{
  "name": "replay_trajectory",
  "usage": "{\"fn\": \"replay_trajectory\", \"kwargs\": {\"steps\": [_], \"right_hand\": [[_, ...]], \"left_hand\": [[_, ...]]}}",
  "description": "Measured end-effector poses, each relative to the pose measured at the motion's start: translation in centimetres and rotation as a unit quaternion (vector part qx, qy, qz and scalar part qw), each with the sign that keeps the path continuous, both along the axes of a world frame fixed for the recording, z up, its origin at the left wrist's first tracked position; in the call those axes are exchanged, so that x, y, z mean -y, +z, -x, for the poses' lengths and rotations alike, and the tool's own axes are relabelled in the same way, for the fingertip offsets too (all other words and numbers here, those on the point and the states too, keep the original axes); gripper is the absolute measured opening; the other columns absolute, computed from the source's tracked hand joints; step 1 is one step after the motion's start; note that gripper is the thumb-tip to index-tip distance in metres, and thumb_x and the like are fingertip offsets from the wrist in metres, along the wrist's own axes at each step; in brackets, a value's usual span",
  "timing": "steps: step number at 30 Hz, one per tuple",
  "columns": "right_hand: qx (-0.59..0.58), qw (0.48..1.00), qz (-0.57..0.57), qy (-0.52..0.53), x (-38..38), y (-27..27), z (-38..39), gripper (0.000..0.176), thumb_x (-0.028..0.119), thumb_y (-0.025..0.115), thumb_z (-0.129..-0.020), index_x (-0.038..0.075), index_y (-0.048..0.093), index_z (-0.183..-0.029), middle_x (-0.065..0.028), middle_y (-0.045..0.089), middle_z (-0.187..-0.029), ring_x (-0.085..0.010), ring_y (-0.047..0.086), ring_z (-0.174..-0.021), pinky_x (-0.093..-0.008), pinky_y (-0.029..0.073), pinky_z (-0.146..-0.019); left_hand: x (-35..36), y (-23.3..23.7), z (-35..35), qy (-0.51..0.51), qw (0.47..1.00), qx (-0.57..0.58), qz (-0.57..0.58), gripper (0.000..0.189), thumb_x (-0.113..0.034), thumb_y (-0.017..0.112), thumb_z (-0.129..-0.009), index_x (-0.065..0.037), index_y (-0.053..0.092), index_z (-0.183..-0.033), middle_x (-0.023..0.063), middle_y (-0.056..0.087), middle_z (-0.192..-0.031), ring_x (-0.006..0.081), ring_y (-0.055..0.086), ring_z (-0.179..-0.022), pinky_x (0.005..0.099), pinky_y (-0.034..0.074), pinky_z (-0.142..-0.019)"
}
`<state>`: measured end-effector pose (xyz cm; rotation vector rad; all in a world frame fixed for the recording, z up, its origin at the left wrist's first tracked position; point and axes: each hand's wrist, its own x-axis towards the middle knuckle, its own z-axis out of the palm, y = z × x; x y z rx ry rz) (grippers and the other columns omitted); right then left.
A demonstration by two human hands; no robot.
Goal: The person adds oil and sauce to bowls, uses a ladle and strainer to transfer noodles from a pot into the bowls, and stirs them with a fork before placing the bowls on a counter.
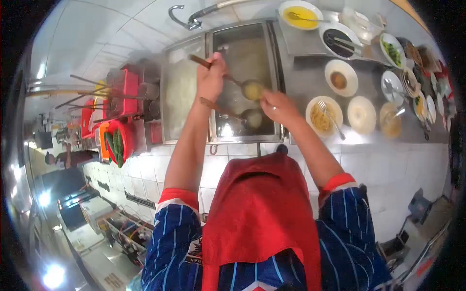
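My left hand (211, 77) is wrapped round the wooden handle of a noodle strainer (252, 90) above the right-hand vat (238, 43). Something pale yellow, likely noodles, sits in its basket. At the basket's right edge is my right hand (280, 107), its fingers drawn together; what they hold, if anything, is too blurred to make out. A second wooden-handled strainer (251, 119) lies nearer me over the same vat, with something pale in it. Its handle end passes close to my left wrist.
Left of it is a second vat (184, 92) of cloudy liquid, under a tap (187, 22). A noodle plate with a fork (323, 116) and several bowls stand on the steel counter (303, 80). A red basin (127, 140) holds green vegetables. Another person (68, 157) stands far left.
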<state>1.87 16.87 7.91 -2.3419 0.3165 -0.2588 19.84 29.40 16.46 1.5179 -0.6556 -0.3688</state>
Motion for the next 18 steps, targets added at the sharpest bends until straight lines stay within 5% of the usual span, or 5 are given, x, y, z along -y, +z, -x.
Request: {"fn": "replay_trajectory", "kwargs": {"steps": [6, 8, 11, 14, 18], "right_hand": [[-0.022, 0.994, -0.096, -0.045, 0.2, -3.9, -1.3, 0.018, 0.022, 0.051, -0.094, 0.005, 0.054, -0.096, -0.0219, 0.064, -0.082, -0.0419, 0.062, -0.08, -0.05, 0.048, -0.069], [-0.04, 0.964, -0.259, -0.044, -0.2, -2.8, 0.0, 0.017, 0.021, 0.051, -0.094, 0.004, 0.053, -0.093, -0.0217, 0.067, -0.086, -0.0407, 0.065, -0.082, -0.0483, 0.05, -0.07], [-0.015, 0.992, -0.106, -0.068, -0.3, -2.9, 0.3, 0.017, 0.019, 0.051, -0.095, 0.003, 0.052, -0.092, -0.0205, 0.069, -0.089, -0.0383, 0.068, -0.081, -0.0467, 0.052, -0.07], [-0.041, 0.97, -0.235, -0.053, -1.2, -2.1, 0.7, 0.017, 0.019, 0.051, -0.096, 0.003, 0.052, -0.092, -0.0199, 0.07, -0.086, -0.0363, 0.069, -0.083, -0.0456, 0.052, -0.07], [-0.027, 0.992, -0.124, -0.019, -1.3, -2.8, 1.4, 0.016, 0.019, 0.05, -0.097, 0.004, 0.052, -0.091, -0.0217, 0.068, -0.083, -0.0349, 0.07, -0.085, -0.0441, 0.053, -0.069]], "left_hand": [[-0.3, -1.1, 0.8, 0.026, 0.998, -0.038, -0.041, 0.052, -0.048, 0.049, -0.1, -0.007, 0.044, -0.069, -0.0014, 0.042, -0.065, 0.011, 0.04, -0.063, 0.0278, 0.035, -0.06], [-0.8, -1.3, 0.6, 0.044, 0.997, -0.014, -0.062, 0.052, -0.049, 0.049, -0.1, -0.007, 0.044, -0.069, -0.0012, 0.043, -0.065, 0.0108, 0.041, -0.063, 0.0278, 0.035, -0.06], [-0.6, -0.9, 0.3, 0.024, 0.998, -0.007, -0.061, 0.052, -0.048, 0.049, -0.1, -0.006, 0.047, -0.07, -0.0009, 0.044, -0.065, 0.0112, 0.041, -0.063, 0.0279, 0.035, -0.06], [-0.4, -0.1, 0.8, 0.028, 0.998, -0.012, -0.063, 0.049, -0.045, 0.052, -0.099, -0.007, 0.048, -0.07, -0.0026, 0.044, -0.063, 0.0098, 0.042, -0.061, 0.0295, 0.036, -0.056], [0.0, 2.8, -0.3, -0.135, 0.975, -0.011, -0.176, 0.049, -0.047, 0.052, -0.098, -0.005, 0.053, -0.073, -0.0002, 0.05, -0.068, 0.0121, 0.047, -0.067, 0.0294, 0.04, -0.062]]}}
